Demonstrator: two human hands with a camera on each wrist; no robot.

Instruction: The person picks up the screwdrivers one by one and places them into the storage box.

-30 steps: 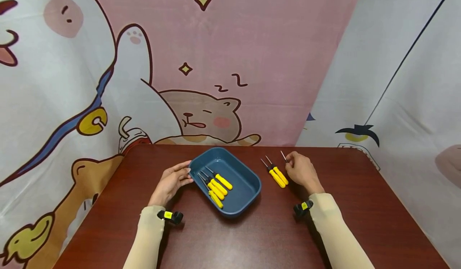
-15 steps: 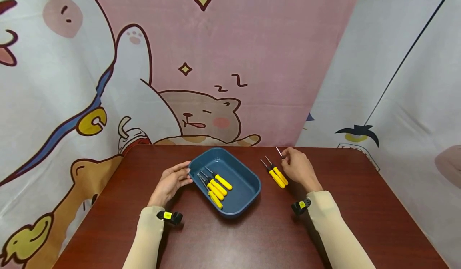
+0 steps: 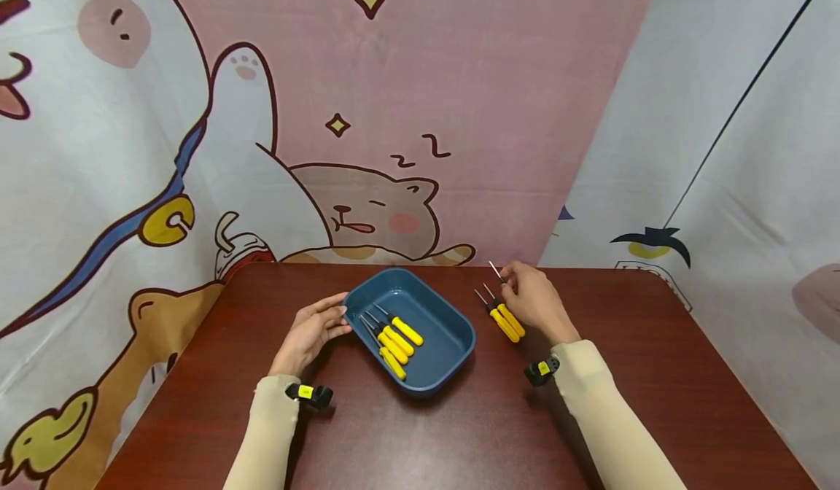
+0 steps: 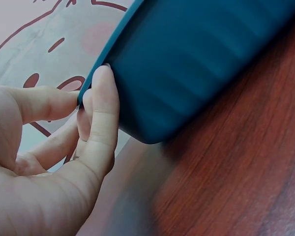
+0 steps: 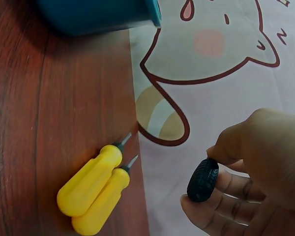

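Note:
A blue tray sits mid-table with several yellow-handled screwdrivers lying in it. My left hand grips the tray's left rim; in the left wrist view the thumb and fingers clasp the tray wall. My right hand holds one screwdriver lifted off the table, metal tip pointing up and away. The right wrist view shows the fingers pinching its black end. Two more yellow screwdrivers lie side by side on the table just left of that hand, also seen as the pair.
The dark red wooden table is backed by a cartoon-print curtain hanging right behind its far edge. A corner of the tray shows in the right wrist view.
My right hand has raised its screwdriver off the table and drifted left and slightly away. The left hand and the tray have stayed put.

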